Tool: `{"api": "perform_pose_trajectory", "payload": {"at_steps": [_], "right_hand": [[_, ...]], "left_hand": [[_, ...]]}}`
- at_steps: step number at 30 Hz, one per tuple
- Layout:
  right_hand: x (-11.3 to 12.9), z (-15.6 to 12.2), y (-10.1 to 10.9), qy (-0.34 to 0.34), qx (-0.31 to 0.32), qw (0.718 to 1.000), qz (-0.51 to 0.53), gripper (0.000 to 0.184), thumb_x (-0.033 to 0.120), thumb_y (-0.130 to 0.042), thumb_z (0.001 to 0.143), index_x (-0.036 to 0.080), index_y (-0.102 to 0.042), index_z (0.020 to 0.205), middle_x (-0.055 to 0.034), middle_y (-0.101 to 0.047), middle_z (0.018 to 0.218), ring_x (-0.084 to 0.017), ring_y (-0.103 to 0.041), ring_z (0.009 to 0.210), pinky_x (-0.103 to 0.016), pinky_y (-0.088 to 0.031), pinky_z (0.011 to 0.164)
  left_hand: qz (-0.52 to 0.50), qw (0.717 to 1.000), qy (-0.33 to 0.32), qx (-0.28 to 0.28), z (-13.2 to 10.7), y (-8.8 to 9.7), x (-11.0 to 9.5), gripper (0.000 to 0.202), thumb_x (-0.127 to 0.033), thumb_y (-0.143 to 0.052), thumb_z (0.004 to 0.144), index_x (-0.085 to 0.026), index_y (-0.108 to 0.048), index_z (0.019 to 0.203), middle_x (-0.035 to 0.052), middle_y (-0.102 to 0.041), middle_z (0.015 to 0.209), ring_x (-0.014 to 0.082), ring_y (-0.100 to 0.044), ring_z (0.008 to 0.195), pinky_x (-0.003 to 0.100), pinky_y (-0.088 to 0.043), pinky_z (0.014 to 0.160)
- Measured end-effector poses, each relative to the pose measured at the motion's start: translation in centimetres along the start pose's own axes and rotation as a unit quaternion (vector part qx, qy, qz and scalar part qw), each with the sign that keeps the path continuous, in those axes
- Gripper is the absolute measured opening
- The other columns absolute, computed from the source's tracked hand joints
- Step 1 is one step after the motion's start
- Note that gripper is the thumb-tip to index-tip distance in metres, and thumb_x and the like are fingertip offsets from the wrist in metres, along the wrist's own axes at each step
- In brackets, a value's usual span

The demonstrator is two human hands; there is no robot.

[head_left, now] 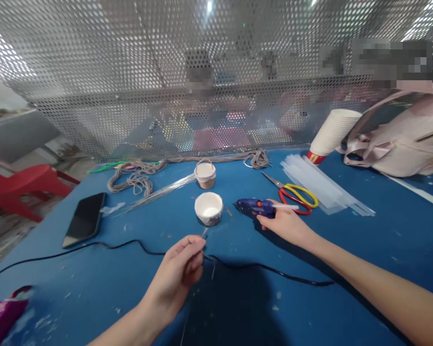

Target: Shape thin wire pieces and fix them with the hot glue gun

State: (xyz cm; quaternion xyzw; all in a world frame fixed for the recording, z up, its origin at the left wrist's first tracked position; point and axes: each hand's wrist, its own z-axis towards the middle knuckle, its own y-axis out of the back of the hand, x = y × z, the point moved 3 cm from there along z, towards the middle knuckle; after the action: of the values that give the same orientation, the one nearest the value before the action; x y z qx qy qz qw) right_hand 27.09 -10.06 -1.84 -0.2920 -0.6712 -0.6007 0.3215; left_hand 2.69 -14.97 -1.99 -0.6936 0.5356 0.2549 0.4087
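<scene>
My left hand [184,262], low in the middle, is closed in a pinch on a thin greyish cord [205,232], whose tip pokes up above the fingers. Just beyond that tip stands a small white cup [209,207], open side up, with something darker around its lower side. My right hand [286,221] is wrapped round a blue hot glue gun [254,206] lying low over the table, its nozzle facing left toward the cup. Behind the white cup is a little basket [205,174] with a white rim, a brown lower part and an arched handle.
Scissors [299,196] with red and yellow handles lie beside translucent strips [317,185]. Stacked paper cups [334,132] lean near a pale bag [411,134]. Left are a phone [84,218] and coiled grey cord [133,178]. A black cable [144,247] crosses the blue table [130,288]; a perforated metal panel [130,110] stands behind.
</scene>
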Motion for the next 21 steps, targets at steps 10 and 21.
{"api": "perform_pose_trajectory", "payload": {"at_steps": [10, 21], "right_hand": [[2.4, -5.2, -2.5, 0.053, 0.034, 0.995, 0.073, 0.011, 0.024, -0.058, 0.073, 0.021, -0.057, 0.083, 0.0053, -0.056, 0.061, -0.009, -0.048, 0.051, -0.019, -0.039, 0.049], [2.2, -6.8, -5.2, 0.119, 0.101, 0.974, 0.163, 0.015, 0.016, -0.057, 0.074, 0.019, -0.056, 0.089, 0.0023, -0.061, 0.067, -0.009, -0.051, 0.054, -0.020, -0.041, 0.051]], "left_hand": [[-0.029, 0.997, -0.070, -0.020, -0.6, 0.2, -0.2, 0.021, -0.027, -0.074, 0.063, -0.015, -0.057, 0.060, -0.0053, -0.042, 0.062, 0.0023, -0.023, 0.044, 0.016, -0.019, 0.039], [-0.021, 0.995, -0.095, 0.027, -1.1, 0.0, 0.2, 0.017, -0.023, -0.069, 0.068, -0.016, -0.054, 0.061, -0.0038, -0.042, 0.071, 0.0033, -0.025, 0.047, 0.017, -0.018, 0.038]]}}
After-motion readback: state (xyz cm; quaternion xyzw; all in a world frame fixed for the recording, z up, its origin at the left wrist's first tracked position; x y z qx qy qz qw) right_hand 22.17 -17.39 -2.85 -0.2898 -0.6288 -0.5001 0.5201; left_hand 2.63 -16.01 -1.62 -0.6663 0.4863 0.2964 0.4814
